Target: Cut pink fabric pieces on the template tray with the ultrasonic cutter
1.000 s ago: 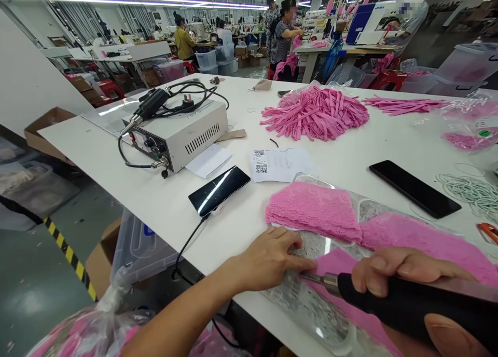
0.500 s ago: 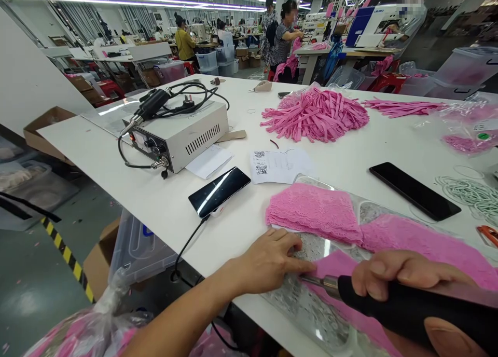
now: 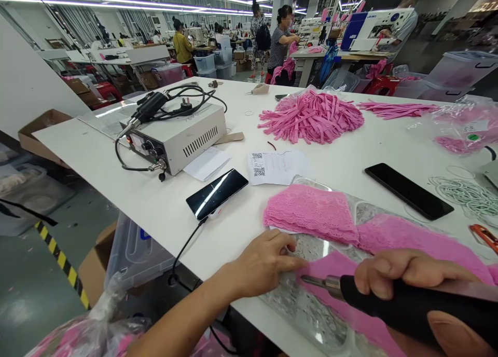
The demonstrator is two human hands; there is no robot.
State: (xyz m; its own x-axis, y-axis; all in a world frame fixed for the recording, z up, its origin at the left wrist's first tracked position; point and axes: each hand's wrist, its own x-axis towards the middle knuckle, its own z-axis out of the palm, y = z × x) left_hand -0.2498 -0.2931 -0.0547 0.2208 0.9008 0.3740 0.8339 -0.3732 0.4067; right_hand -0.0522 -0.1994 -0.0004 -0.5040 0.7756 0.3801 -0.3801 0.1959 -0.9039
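Right hand (image 3: 422, 271), lower right, clamps its grip on a black-handled tool (image 3: 412, 306); left hand (image 3: 264, 261), lower centre, grip apart, touches pink fabric (image 3: 332, 269).

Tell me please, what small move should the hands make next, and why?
I would probably settle the metal tip of the black-handled tool on the flat pink fabric beside the index fingertip of the left hand: the right hand grips the tool with its tip pointing there, and that finger is at the fabric's edge. Tip contact is unclear.
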